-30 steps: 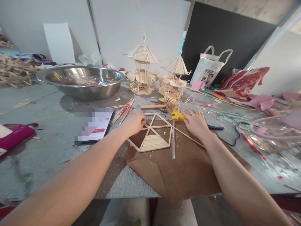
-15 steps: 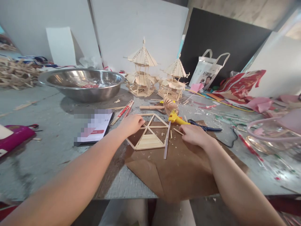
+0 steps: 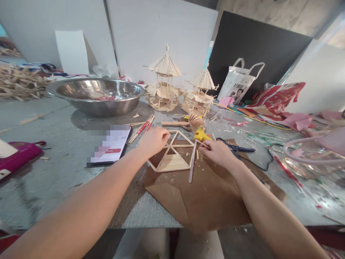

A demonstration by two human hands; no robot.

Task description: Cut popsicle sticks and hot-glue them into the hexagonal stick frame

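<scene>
A flat hexagonal frame of pale sticks (image 3: 174, 163) lies on a brown sheet (image 3: 215, 194), its near triangle filled with parallel sticks. My left hand (image 3: 155, 141) is closed at the frame's left side; what its fingertips pinch is too small to make out. Just right of the frame, my right hand (image 3: 215, 151) pinches a short wooden stick (image 3: 202, 144) that points toward the frame. A yellow glue gun (image 3: 201, 133) rests behind my right hand, with a translucent glue stick (image 3: 192, 163) extending from it toward me.
Two stick pagodas (image 3: 165, 82) (image 3: 201, 90) stand at the back. A steel basin (image 3: 97, 104) and a phone (image 3: 113, 145) are to the left. Dark-blue-handled pliers (image 3: 242, 148), a cable, a white bag (image 3: 234, 82) and scraps lie to the right.
My right hand has moved slightly left and away from me, bringing the short stick closer to the frame. My left hand stays at the frame's left side. The view has shifted slightly.
</scene>
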